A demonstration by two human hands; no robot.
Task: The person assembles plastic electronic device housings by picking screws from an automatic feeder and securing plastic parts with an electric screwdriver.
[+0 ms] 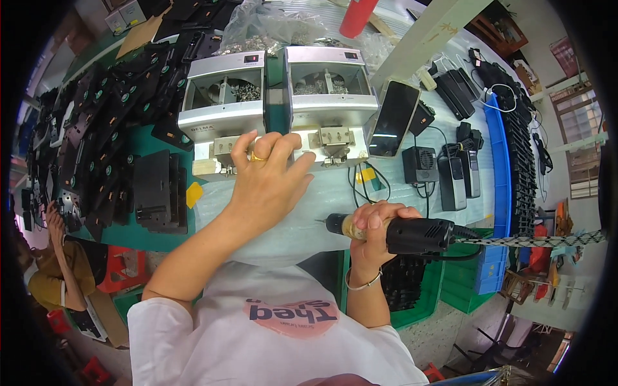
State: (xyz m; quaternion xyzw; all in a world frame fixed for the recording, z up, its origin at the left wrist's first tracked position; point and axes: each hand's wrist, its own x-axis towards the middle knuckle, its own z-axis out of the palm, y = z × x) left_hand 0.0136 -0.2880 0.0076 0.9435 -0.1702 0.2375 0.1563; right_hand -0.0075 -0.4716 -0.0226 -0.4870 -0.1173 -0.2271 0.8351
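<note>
My left hand [267,183] is over the front edges of two silver screw feeders, a left one [222,122] and a right one [329,106]. Its fingers are bent and apart, a ring on one of them, and I see nothing held. Loose screws [248,92] lie inside the feeders' windows. My right hand [372,228] is wrapped round an electric screwdriver [418,235], black with a tan collar. It lies level, its thin bit pointing left above the white table cover [277,238]. A patterned cord runs off its back end to the right.
Black plastic housings [109,141] crowd the left side, with flat black panels [158,193] nearer. A phone [394,119], black chargers [420,164] and a blue tray [499,167] stand right. Green crates [463,270] sit below. Another person's hand [55,222] shows far left.
</note>
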